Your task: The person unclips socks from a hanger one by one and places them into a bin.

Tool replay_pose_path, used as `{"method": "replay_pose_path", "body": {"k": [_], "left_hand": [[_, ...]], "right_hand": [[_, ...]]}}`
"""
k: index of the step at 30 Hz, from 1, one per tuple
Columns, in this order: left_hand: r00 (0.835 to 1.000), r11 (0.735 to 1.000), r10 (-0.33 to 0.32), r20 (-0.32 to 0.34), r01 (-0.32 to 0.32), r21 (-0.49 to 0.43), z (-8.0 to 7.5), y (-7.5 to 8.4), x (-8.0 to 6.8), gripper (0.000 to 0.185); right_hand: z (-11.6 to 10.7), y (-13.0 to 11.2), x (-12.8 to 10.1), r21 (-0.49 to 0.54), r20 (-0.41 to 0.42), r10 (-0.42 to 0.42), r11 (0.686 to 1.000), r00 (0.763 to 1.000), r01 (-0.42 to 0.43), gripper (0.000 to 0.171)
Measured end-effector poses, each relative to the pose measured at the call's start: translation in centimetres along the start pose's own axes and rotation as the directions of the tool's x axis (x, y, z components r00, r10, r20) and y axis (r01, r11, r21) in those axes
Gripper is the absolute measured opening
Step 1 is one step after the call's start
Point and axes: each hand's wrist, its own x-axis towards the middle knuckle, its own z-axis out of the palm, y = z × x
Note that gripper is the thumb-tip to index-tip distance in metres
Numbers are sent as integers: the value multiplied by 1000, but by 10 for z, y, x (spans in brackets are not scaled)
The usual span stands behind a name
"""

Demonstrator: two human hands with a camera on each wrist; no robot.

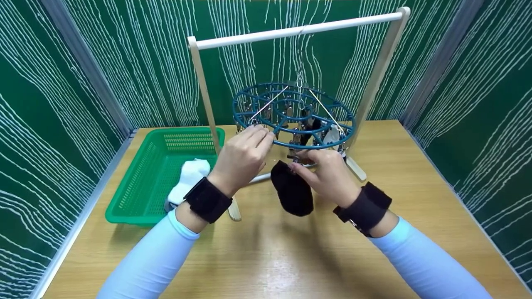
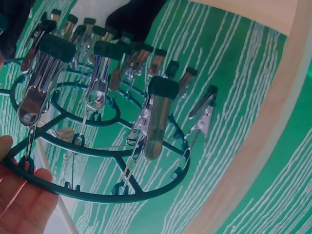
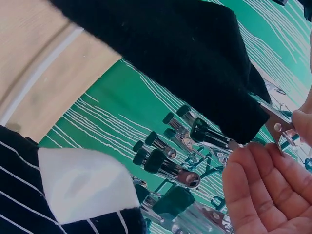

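The right hand (image 3: 263,190) is pinching a metal clip (image 3: 278,127) gripping the black sock (image 3: 185,58); beneath the sock, more clips (image 3: 170,161) are hanging.

A black sock (image 1: 292,191) is hanging under a teal clip hanger (image 1: 293,116), beside a green basket (image 1: 145,182) holding a white sock (image 1: 189,178).

Head view looking down, 2 wrist views close beneath clip hanger (image 1: 293,114)
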Motion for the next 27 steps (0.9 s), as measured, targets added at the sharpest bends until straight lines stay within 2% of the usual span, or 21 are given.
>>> {"method": "replay_pose_path", "body": {"k": [6, 11, 15, 18, 20, 21, 24, 27], "left_hand": [[998, 999, -32, -61, 31, -24, 0, 5, -6, 18], [990, 990, -96, -101, 85, -108, 1, 19, -18, 15], [983, 956, -180, -29, 168, -240, 5, 33, -32, 17], [963, 912, -252, 96, 269, -310, 9, 43, -42, 29], [933, 874, -291, 213, 350, -337, 12, 49, -48, 37], [910, 855, -306, 279, 392, -341, 14, 51, -51, 40], [822, 788, -330, 463, 511, -345, 21, 57, -56, 45], [731, 725, -341, 591, 604, -330, 30, 60, -59, 52]], "right_hand": [[0, 1, -1, 19, -12, 14, 1000, 1000, -14, 20], [0, 2, -3, 33, -20, 20, 999, 1000, -19, 19], [1, 2, -3, 36, -28, 29, 999, 999, -28, 19], [0, 2, -2, 36, -37, 32, 999, 999, -31, 19], [0, 1, -2, 45, -38, 38, 998, 999, -36, 19], [0, 1, -2, 50, -35, 45, 998, 998, -43, 19], [0, 0, -2, 63, -21, 66, 996, 998, -64, 20], [0, 0, -2, 63, -11, 78, 995, 997, -77, 21]]}}
